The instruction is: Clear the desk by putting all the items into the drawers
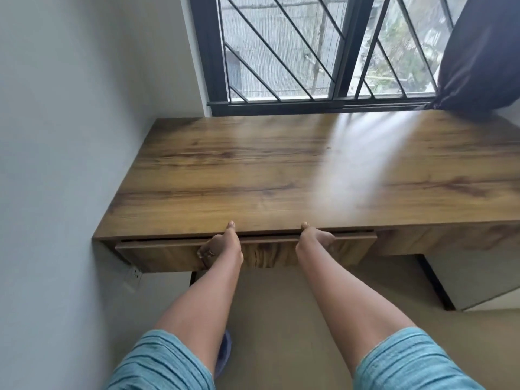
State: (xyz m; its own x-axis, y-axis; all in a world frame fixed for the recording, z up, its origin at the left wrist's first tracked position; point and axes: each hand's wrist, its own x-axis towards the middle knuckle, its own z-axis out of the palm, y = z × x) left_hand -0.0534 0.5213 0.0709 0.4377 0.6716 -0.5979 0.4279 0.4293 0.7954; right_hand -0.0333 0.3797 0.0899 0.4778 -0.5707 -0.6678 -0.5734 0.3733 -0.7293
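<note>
A brown wood-grain desk [281, 170] stands under a barred window, its right end cut off by the frame. The wide, matching wood-grain drawer [157, 254] below its left part sits almost closed, a thin dark gap along its top, its inside hidden. The left hand [221, 243] and right hand [315, 240] lie against the drawer front, fingers spread flat and gripping nothing, thumb tips at the desktop's edge; the palms cannot be seen. A blue slipper [225, 353] shows partly behind the left forearm.
</note>
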